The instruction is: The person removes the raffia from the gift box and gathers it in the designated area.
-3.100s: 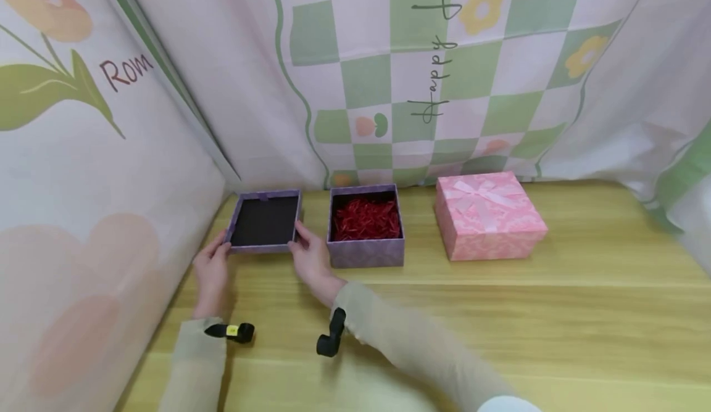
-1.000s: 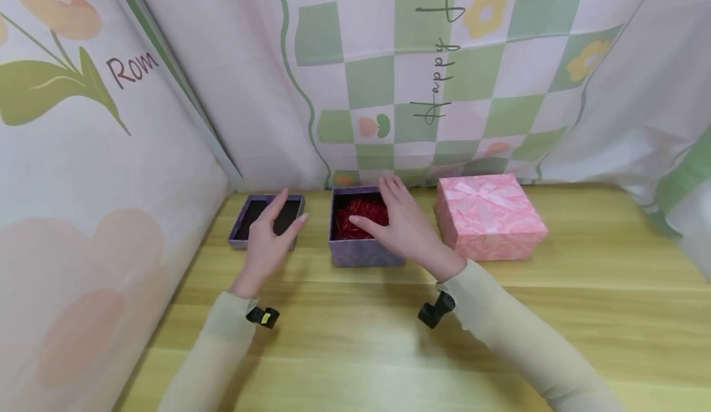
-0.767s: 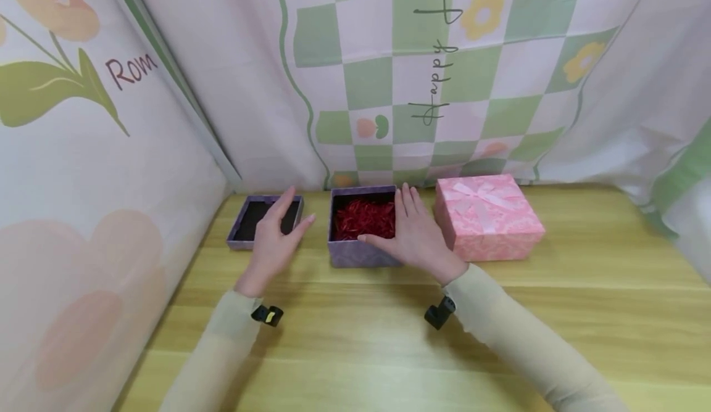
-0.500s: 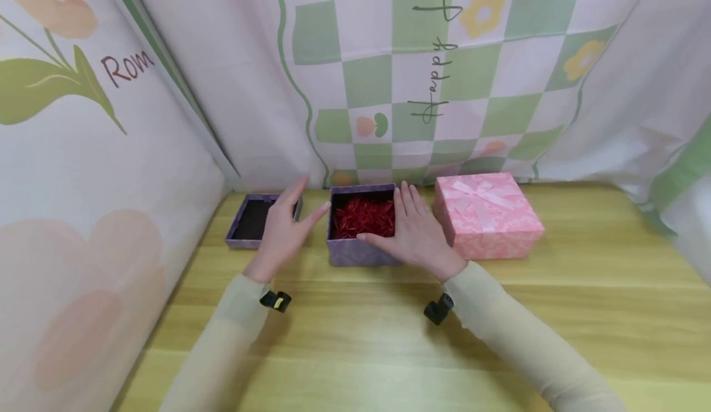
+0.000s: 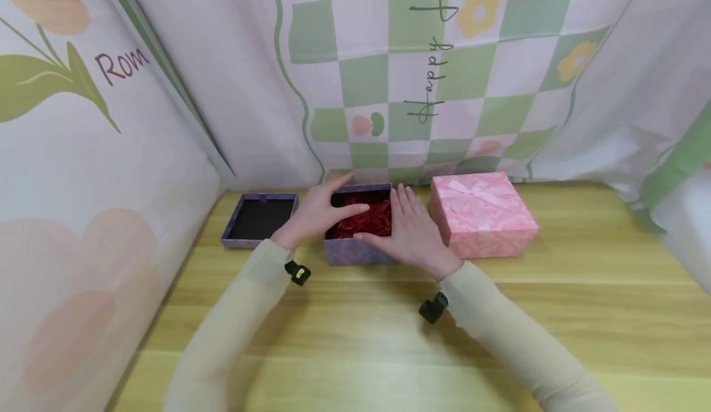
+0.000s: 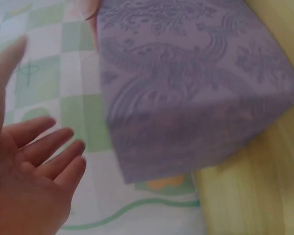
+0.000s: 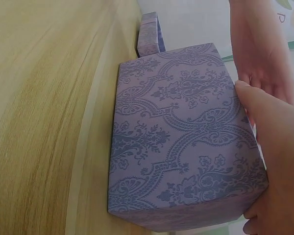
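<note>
The purple patterned gift box (image 5: 358,253) stands uncovered at the back of the table, holding red shredded paper (image 5: 378,218). My right hand (image 5: 415,233) holds its right front corner, fingers along the right wall and thumb at the front rim. Over the box's left part hovers my left hand (image 5: 318,213), thumb spread from the fingers and nothing in its grasp. In the left wrist view, the left hand's fingers (image 6: 54,152) are apart from the box. The purple lid (image 5: 259,219) lies to the left, its black inside facing up.
A pink gift box (image 5: 486,214) with a ribbon bow stands just right of the right hand. Behind the wooden table (image 5: 361,350) hangs a checked curtain (image 5: 411,73). A printed cloth wall (image 5: 105,214) borders the left side.
The lid was set down on the left and released. My right hand moved to the purple box's right side and stayed there. My left hand travelled right, from the lid to above the box.
</note>
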Tool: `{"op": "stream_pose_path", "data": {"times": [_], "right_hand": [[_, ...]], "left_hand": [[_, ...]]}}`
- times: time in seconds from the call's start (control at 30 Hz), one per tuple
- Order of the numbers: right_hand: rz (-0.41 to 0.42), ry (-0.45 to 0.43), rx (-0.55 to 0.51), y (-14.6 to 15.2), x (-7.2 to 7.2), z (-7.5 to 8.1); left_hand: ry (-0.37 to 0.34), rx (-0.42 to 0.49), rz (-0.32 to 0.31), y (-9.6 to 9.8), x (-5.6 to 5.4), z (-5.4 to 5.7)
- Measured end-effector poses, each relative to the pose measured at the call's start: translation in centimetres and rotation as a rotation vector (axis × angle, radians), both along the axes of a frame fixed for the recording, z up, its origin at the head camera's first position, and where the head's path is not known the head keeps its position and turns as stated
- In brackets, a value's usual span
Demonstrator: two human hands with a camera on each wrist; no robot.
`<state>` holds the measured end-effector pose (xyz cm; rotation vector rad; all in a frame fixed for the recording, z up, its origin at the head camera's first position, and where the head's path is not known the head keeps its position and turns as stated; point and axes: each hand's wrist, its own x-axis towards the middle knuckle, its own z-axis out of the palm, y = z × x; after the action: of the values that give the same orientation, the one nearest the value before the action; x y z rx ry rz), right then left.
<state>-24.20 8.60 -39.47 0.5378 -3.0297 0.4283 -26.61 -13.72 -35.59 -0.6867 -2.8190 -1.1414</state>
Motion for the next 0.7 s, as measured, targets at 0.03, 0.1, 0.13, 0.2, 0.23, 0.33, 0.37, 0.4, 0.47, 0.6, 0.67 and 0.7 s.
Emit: {"op": "stream_pose_path", "data": {"times": [0.03,0.1,0.13,0.2,0.23,0.33,0.37,0.4,0.47,0.6,0.67,0.7], "right_hand": [[0.000,0.003,0.001,0.0,0.0,0.0],[-0.003,0.013,0.000,0.0,0.0,0.0],[-0.003,0.016,-0.003,0.0,0.0,0.0],[-0.002,0.021,-0.011,0.0,0.0,0.0],[-0.001,0.022,-0.014,0.0,0.0,0.0],[0.002,0.019,-0.021,0.0,0.0,0.0],[0.002,0.019,-0.023,0.0,0.0,0.0],[0.001,0.017,-0.025,0.1,0.0,0.0],[-0.001,0.012,-0.033,0.1,0.0,-0.1],[-0.005,-0.001,-0.049,0.1,0.1,-0.2],[-0.007,0.000,-0.054,0.1,0.1,-0.3],[-0.008,-0.001,-0.057,0.1,0.1,-0.3]], "left_hand": [[-0.004,-0.014,-0.015,0.3,-0.3,-0.2],[-0.018,-0.048,-0.043,0.9,-1.0,-0.6],[-0.029,-0.065,-0.053,1.2,-1.3,-0.7],[-0.071,-0.092,-0.076,1.7,-1.9,-1.1],[-0.089,-0.102,-0.086,2.0,-2.1,-1.3],[-0.127,-0.126,-0.100,2.6,-2.9,-1.7],[-0.135,-0.129,-0.104,2.7,-3.2,-1.8],[-0.137,-0.133,-0.107,2.9,-3.4,-1.8],[-0.143,-0.142,-0.111,3.2,-3.7,-1.9],[-0.176,-0.207,-0.121,3.7,-4.1,-2.1],[-0.201,-0.249,-0.120,3.8,-4.2,-2.2],[-0.211,-0.269,-0.118,3.9,-4.2,-2.3]]}}
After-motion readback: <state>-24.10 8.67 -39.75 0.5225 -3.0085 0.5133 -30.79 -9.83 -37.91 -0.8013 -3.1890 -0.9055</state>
